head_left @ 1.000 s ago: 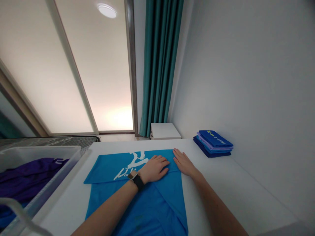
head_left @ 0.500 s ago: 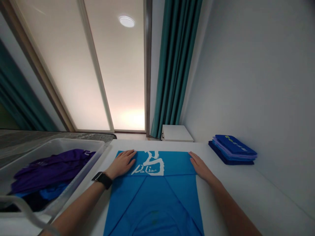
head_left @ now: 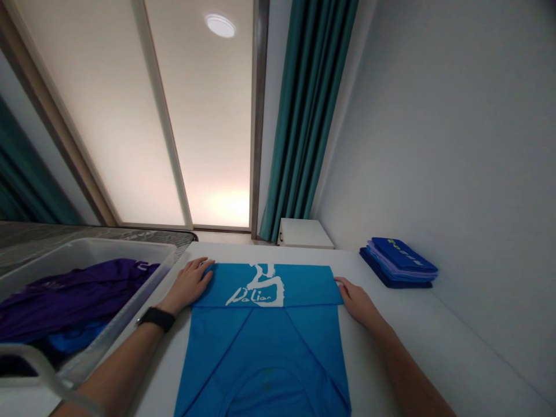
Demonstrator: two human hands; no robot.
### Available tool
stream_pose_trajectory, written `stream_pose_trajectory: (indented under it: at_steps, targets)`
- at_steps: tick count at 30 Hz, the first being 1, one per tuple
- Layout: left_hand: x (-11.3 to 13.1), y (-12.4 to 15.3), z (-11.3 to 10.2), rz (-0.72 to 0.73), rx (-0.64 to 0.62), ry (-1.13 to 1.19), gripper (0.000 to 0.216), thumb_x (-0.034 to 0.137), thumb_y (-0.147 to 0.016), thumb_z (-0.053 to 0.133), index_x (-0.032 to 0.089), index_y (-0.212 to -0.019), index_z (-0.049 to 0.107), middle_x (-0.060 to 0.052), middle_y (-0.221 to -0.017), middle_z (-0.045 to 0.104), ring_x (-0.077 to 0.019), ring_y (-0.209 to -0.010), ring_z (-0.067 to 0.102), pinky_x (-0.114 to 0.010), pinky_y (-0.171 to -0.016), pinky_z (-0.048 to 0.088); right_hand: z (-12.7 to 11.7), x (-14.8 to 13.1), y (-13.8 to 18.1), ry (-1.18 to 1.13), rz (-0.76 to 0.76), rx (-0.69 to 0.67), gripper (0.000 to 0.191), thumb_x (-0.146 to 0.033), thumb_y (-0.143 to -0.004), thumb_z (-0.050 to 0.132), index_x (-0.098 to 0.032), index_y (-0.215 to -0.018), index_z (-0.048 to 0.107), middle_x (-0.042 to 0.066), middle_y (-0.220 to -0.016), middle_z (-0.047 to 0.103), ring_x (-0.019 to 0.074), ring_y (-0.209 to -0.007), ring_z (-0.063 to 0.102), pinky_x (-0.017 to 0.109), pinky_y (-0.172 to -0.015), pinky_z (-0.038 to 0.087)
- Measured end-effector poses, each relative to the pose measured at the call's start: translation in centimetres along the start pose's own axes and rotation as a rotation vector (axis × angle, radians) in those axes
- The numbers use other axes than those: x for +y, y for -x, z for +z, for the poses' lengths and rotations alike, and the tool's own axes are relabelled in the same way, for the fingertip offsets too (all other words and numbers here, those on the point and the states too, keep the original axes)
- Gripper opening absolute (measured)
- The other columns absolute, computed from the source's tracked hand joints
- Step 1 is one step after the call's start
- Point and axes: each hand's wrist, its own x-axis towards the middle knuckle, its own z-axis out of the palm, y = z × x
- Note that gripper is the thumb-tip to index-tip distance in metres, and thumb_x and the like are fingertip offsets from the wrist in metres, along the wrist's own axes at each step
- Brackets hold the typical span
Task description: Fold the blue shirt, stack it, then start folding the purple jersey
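A bright blue T-shirt (head_left: 264,347) lies flat on the white table (head_left: 408,341), its far end folded back so a white printed logo (head_left: 258,289) faces up. My left hand (head_left: 189,284) rests at the left end of that folded band, fingers curled over its edge. My right hand (head_left: 356,300) sits at the band's right end, fingers on the cloth edge. A black watch is on my left wrist.
A clear plastic bin (head_left: 93,260) at the left holds purple and blue garments. A stack of folded blue and purple shirts (head_left: 397,262) lies at the far right by the wall. A white box (head_left: 304,233) and teal curtain (head_left: 306,116) stand behind the table.
My hands slid apart from the middle of the folded band to its two ends. The view swung right, then slightly back.
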Motion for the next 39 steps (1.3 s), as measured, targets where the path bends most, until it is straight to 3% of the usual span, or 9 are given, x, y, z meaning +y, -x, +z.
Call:
stream_pose_trajectory:
  at_steps: [5,10,18,24,29,31,34,39]
  targets:
    - [0.4,0.5,-1.7,-0.155,-0.024,-0.102,0.048,0.038,-0.094,0.028,0.02,-0.129,0.057,-0.013,-0.115,0.066,-0.0313,-0.113,0.057,-0.046,-0.094,0.042,0.9,-0.5,1.3,0.062,-0.027,0.018,0.05,-0.034,-0.095,0.026,-0.019,-0.137,0.05,0.012,-0.122,0.066,0.0276,-0.105,0.065,0.041,-0.09,0.047]
    - [0.8,0.7,-2.0,-0.136,-0.08,-0.095,0.044,0.031,-0.095,0.027,0.02,-0.13,0.051,-0.011,-0.124,0.066,-0.0274,-0.112,0.061,-0.043,-0.092,0.04,1.3,-0.3,1.7,0.0,-0.059,0.029,0.049,-0.033,-0.094,0.029,-0.021,-0.136,0.051,0.009,-0.132,0.061,0.0258,-0.116,0.06,0.043,-0.1,0.045]
    - [0.1,-0.2,-0.8,-0.138,-0.059,-0.049,0.041,0.026,-0.095,0.029,0.022,-0.126,0.056,-0.008,-0.131,0.062,-0.0254,-0.115,0.06,-0.039,-0.09,0.041,0.3,0.3,1.5,-0.067,-0.107,-0.03,0.052,-0.033,-0.092,0.031,-0.013,-0.133,0.054,0.013,-0.134,0.059,0.0252,-0.122,0.056,0.043,-0.105,0.042]
    - [0.5,-0.2,-1.4,-0.129,-0.012,-0.101,0.041,0.03,-0.095,0.032,0.021,-0.126,0.057,-0.01,-0.121,0.065,-0.0267,-0.111,0.06,-0.04,-0.089,0.044,-0.3,0.2,1.8,-0.07,-0.11,-0.061,0.049,-0.032,-0.089,0.036,-0.016,-0.131,0.057,0.011,-0.121,0.066,0.0245,-0.103,0.065,0.04,-0.093,0.049]
    - [2.4,0.7,-1.5,0.015,0.101,-0.166,0.046,0.036,-0.095,0.036,0.018,-0.133,0.054,-0.012,-0.132,0.057,-0.0297,-0.122,0.05,-0.044,-0.097,0.042,0.0,-0.2,1.4,0.023,-0.167,0.099,0.046,-0.031,-0.092,0.033,-0.011,-0.119,0.064,0.015,-0.103,0.067,0.0254,-0.096,0.062,0.04,-0.088,0.048]
    - [3.8,1.2,-1.1,0.102,0.113,-0.133,0.047,0.037,-0.095,0.037,0.019,-0.135,0.053,-0.011,-0.138,0.054,-0.0287,-0.127,0.047,-0.044,-0.104,0.038,0.1,-1.1,1.2,0.117,-0.201,0.147,0.046,-0.029,-0.094,0.03,-0.01,-0.119,0.064,0.016,-0.1,0.066,0.0266,-0.094,0.06,0.042,-0.086,0.048]
    - [6.1,1.9,0.0,0.235,0.087,-0.084,0.05,0.039,-0.096,0.037,0.018,-0.139,0.049,-0.01,-0.145,0.048,-0.0262,-0.133,0.043,-0.042,-0.111,0.033,0.6,-3.9,0.9,0.217,-0.278,0.142,0.047,-0.025,-0.095,0.028,-0.011,-0.127,0.059,0.018,-0.121,0.061,0.028,-0.112,0.055,0.044,-0.096,0.042]
    - [8.0,2.3,2.0,0.331,0.024,-0.068,0.054,0.045,-0.099,0.032,0.018,-0.145,0.041,-0.008,-0.151,0.04,-0.0236,-0.139,0.037,-0.043,-0.116,0.028,2.8,-10.7,0.0,0.252,-0.343,-0.043,0.056,-0.032,-0.098,0.023,-0.008,-0.147,0.037,0.013,-0.153,0.036,0.0241,-0.142,0.029,0.042,-0.117,0.019]
